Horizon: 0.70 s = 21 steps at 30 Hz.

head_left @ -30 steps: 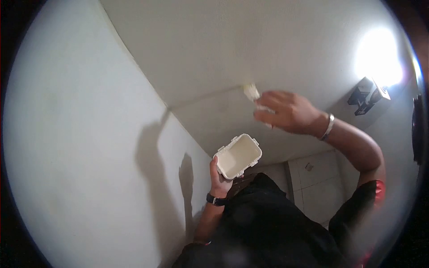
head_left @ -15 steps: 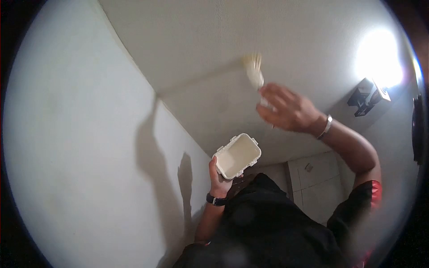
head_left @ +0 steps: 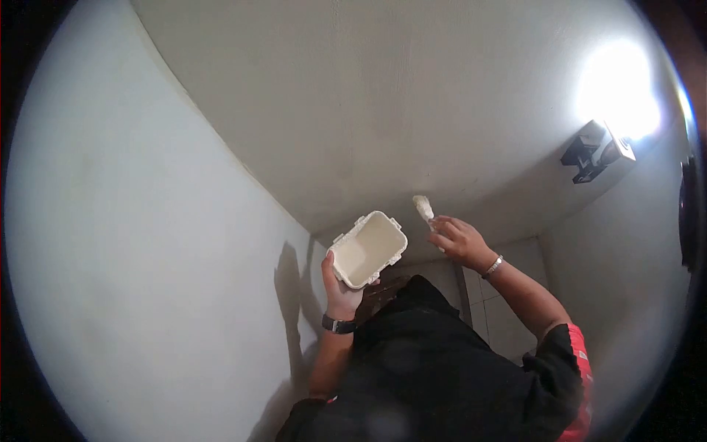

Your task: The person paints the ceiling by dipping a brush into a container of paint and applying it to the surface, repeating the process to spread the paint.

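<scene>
My left hand [head_left: 342, 296] grips a white plastic tub [head_left: 366, 249] from below, thumb along its near left wall. Pale paint lies inside the tub, and its rim is crusted with it. In my right hand [head_left: 460, 241], the fingers are closed round the handle of a paintbrush [head_left: 424, 206]. The bristles are coated in whitish paint and point up and away from me. The brush head is to the right of the tub, apart from its rim.
A pale wall [head_left: 147, 243] rises on the left, meeting a grey painted surface [head_left: 294, 96] at a long seam. On the right a bright lamp [head_left: 618, 92] shines above a dark bracket [head_left: 593, 155]. White tiles [head_left: 508, 324] show below my right arm.
My right hand has come down towards me with the paintbrush, from high on the grey surface to beside the tub. The tub has shifted slightly left.
</scene>
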### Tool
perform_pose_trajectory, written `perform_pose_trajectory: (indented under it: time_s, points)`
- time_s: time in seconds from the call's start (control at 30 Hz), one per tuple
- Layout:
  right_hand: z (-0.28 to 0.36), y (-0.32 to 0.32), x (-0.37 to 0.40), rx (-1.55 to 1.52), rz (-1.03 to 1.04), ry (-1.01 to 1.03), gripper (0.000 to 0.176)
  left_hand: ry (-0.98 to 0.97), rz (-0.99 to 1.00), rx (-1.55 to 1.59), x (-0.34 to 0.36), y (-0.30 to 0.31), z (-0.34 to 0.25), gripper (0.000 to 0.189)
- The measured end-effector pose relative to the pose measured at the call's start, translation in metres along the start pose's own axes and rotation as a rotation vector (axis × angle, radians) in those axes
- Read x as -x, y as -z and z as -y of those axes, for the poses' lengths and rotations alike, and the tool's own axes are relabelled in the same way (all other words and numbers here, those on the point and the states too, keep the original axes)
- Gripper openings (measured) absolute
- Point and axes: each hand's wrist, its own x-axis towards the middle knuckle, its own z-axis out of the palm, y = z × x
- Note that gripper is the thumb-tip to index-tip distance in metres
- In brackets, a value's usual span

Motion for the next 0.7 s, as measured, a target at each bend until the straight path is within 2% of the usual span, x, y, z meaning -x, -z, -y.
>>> perform_pose_trajectory:
  time_s: [0.1,0.23,0.3,0.4,0.53,0.6,0.63,0.7]
  points:
    - [-0.014,0.015,-0.008,0.089,-0.092,-0.004,0.029,0.055,-0.017,0.037,0.002,-0.002,0.000,0.059]
    - [-0.015,0.075,-0.036,0.192,-0.172,-0.027,0.027,0.046,-0.123,-0.022,0.003,-0.004,0.003,0.062]
    - [-0.012,0.096,-0.045,0.230,-0.435,0.052,0.024,0.132,-0.073,0.060,0.000,0.003,0.005,0.061]
    - [-0.011,0.082,-0.041,0.228,-0.542,0.099,0.025,0.085,-0.026,-0.065,-0.001,0.007,0.004,0.061]
    - [-0.015,0.018,-0.017,0.127,-0.409,0.039,0.021,-0.003,-0.090,-0.053,0.008,-0.008,-0.001,0.062]
    - [-0.011,-0.006,-0.008,0.071,-0.237,-0.014,0.022,0.050,-0.119,0.003,0.009,-0.003,-0.002,0.058]
    - [-0.009,-0.014,-0.004,0.074,-0.240,-0.010,0.022,0.046,-0.116,0.003,0.008,0.000,0.000,0.058]
    - [-0.004,-0.021,0.001,0.017,-0.106,-0.020,0.028,0.082,-0.087,0.038,0.008,0.003,0.001,0.059]
